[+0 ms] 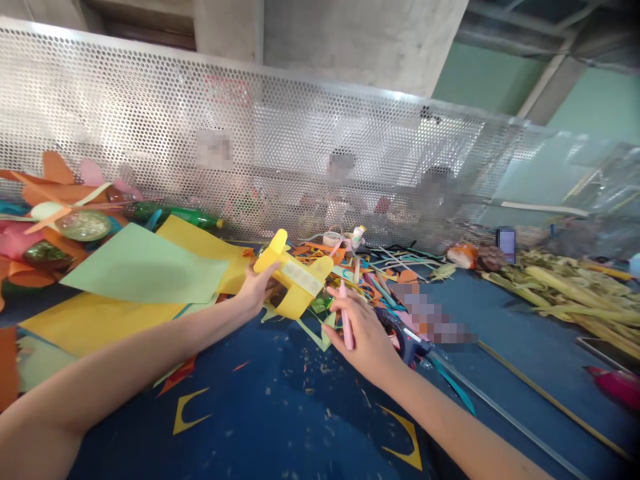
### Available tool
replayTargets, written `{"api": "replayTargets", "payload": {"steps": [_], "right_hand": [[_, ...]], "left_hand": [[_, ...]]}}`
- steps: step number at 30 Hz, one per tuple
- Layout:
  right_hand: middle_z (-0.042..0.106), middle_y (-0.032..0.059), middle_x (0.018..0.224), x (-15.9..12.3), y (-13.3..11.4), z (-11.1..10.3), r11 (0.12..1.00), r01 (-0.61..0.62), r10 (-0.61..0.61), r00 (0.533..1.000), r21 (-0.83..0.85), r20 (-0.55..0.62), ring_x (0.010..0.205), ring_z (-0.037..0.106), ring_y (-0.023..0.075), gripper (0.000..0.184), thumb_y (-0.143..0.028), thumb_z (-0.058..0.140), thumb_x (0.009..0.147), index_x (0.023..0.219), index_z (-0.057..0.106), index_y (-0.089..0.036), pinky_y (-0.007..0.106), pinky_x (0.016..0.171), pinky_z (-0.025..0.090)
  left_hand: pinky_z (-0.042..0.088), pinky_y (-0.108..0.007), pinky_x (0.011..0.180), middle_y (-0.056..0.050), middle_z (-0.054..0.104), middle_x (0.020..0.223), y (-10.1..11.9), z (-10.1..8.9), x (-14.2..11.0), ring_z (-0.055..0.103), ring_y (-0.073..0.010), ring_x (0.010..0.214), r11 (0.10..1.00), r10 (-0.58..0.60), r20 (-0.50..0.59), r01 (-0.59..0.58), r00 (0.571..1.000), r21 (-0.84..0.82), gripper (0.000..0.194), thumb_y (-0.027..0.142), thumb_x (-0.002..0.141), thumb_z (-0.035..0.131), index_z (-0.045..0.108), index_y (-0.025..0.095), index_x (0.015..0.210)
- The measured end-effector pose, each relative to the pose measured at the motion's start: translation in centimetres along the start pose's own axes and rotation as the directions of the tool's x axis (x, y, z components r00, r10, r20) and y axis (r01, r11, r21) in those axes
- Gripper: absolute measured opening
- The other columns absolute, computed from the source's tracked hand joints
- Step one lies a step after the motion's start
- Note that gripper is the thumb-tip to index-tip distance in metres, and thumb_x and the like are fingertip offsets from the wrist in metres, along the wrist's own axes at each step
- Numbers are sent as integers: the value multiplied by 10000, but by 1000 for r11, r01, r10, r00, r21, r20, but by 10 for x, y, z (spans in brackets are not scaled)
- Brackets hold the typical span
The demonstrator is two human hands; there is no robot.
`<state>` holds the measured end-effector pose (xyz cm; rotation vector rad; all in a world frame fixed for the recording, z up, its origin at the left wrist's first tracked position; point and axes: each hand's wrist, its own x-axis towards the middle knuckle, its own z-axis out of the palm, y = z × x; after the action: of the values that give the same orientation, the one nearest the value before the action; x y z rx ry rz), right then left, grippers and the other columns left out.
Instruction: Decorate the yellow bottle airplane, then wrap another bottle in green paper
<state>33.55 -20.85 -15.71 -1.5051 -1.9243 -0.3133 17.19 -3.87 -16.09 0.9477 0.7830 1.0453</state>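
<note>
My left hand is closed around one end of a yellow paper plane model, with rounded wing-like flaps and a pale strip along its top. It is held tilted above the table, and some clear and green plastic shows at its ends. In my right hand is a pink pen, gripped between thumb and fingers. My right fingertips are close to the model's right end; whether they touch it I cannot tell. Behind my right wrist lies a dark glue gun.
Sheets of green paper and yellow paper lie at left, beside finished bottle crafts. Coloured paper scraps pile up behind my hands. Dried husks and a long stick lie right. A perforated metal screen stands behind.
</note>
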Motion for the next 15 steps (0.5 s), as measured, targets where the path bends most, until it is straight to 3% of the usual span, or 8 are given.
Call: {"api": "replayTargets", "payload": {"steps": [4,10,15], "right_hand": [[562,80,1286,-3,0,3,999,2,4,993,-54,119,1185,514,281,197,-263,578,835,988,454,-258,544,1032,367],[571,91,1261,-3,4,5,998,-6,12,994,-57,111,1218,500,273,155,-284,528,865,992,442,-257,559,1058,335],[563,90,1257,-2,0,3,999,-12,16,995,-41,97,1162,541,267,186,-253,545,847,992,429,-261,537,1050,360]], "left_hand": [[523,-395,797,-82,573,1148,3,1,-6,597,-197,954,994,-97,97,91,990,67,301,319,907,547,543,156,1160],[562,-297,682,-76,673,912,6,7,-18,661,-158,724,979,-160,136,139,978,150,342,193,825,658,517,146,1133],[559,-221,641,-62,691,734,9,2,-30,665,-136,621,963,-207,131,178,970,202,275,258,792,699,581,123,1000]]}}
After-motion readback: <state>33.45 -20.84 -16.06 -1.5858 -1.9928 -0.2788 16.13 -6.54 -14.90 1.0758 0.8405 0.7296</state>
